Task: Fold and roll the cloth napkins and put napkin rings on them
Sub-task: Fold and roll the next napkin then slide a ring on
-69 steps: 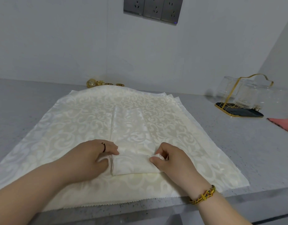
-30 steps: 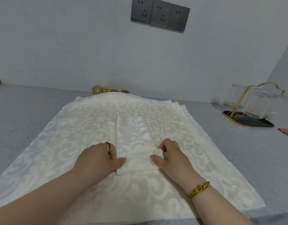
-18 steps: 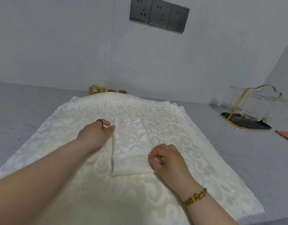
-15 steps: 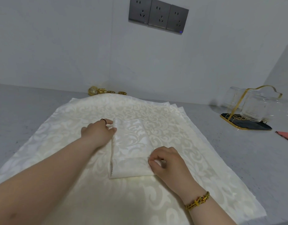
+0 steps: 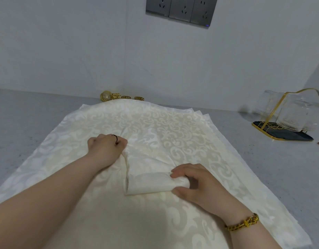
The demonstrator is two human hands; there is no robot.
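Cream napkin (image 5: 148,159), folded into a strip atop the flat stack (image 5: 191,133), is rolled only at its near end, pinched by the right hand (image 5: 196,187). Left hand (image 5: 106,150) curls at its edge, grasp unclear. Gold rings (image 5: 116,96) wait unused behind.

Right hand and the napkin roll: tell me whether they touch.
Touching. In the head view the right hand pinches the end of the napkin roll between thumb and fingers.
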